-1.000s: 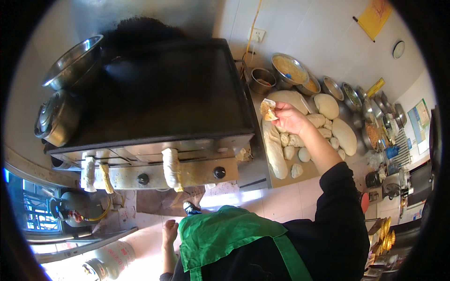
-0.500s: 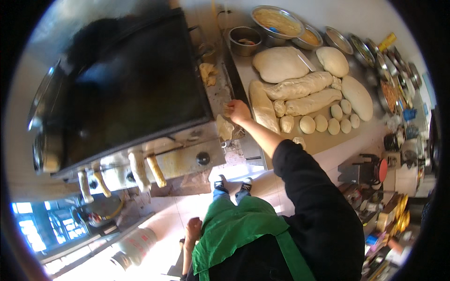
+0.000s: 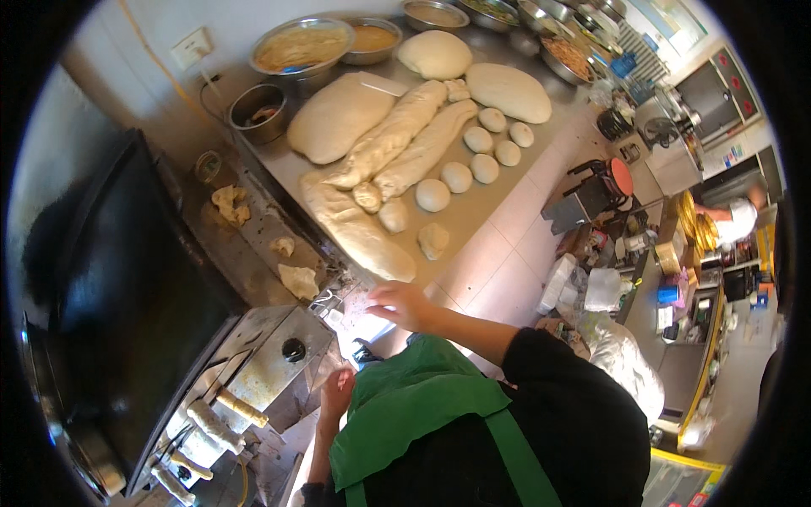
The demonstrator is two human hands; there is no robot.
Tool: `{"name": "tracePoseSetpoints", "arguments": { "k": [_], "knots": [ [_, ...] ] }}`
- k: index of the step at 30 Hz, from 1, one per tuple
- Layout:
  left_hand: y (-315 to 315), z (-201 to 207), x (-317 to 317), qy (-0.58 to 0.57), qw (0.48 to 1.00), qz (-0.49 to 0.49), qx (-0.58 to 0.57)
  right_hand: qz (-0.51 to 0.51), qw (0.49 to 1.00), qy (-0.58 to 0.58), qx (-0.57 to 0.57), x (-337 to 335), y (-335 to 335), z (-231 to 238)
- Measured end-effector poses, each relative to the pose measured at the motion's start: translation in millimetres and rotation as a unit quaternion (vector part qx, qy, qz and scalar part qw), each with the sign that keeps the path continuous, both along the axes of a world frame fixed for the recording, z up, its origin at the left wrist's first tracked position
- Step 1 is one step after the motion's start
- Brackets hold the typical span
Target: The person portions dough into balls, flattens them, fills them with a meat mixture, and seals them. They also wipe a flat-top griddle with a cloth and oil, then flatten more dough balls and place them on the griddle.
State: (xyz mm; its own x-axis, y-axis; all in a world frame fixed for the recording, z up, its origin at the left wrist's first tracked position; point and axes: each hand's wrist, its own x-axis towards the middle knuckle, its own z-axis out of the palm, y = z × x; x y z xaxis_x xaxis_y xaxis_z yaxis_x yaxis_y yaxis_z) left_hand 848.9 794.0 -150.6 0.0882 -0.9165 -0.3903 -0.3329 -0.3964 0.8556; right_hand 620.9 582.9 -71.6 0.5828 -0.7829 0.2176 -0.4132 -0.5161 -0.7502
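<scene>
My right hand (image 3: 401,306) hovers near the table's front corner, its fingers apart and nothing seen in them. Closest to it are the end of a long dough roll (image 3: 359,228) and a small dough lump (image 3: 433,242). Low in front of the green apron (image 3: 422,397) hangs my left hand (image 3: 338,390), fingers loosely bent, holding nothing visible. Two more dough rolls lie behind, beside round dough balls (image 3: 456,177) and a big dough slab (image 3: 342,117). Dough scraps (image 3: 297,281) rest on the ledge between table and griddle.
A large black griddle (image 3: 110,237) stands at the left, with wrapped handles (image 3: 215,427) and a knob (image 3: 293,350) on its front. Metal bowls (image 3: 302,51) line the table's back. A stool with a red seat (image 3: 619,177) stands right. Another person's arm (image 3: 733,221) shows far right.
My right hand has left the ledge and drawn back toward my body. A small dough scrap now lies on the ledge where it was. The view has turned to the right.
</scene>
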Motion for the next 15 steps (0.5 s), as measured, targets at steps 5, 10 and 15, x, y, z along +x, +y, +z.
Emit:
{"name": "tracePoseSetpoints", "arguments": {
  "k": [5, 10, 15],
  "knots": [
    [-128.0, 73.1, -81.5, 0.043, 0.988, -0.110, -0.096, -0.274, 0.940, -0.094, 0.179, -112.2, -1.5, -13.5],
    [-249.0, 82.8, -186.6, -0.110, 0.942, -0.148, -0.279, -0.258, 0.930, -0.083, 0.246, -176.2, -28.6, -25.3],
    [-296.1, 77.7, -255.2, -0.308, 0.944, -0.090, -0.083, -0.120, 0.984, -0.004, 0.132, -265.5, -55.7, -8.4]
  ]
}}
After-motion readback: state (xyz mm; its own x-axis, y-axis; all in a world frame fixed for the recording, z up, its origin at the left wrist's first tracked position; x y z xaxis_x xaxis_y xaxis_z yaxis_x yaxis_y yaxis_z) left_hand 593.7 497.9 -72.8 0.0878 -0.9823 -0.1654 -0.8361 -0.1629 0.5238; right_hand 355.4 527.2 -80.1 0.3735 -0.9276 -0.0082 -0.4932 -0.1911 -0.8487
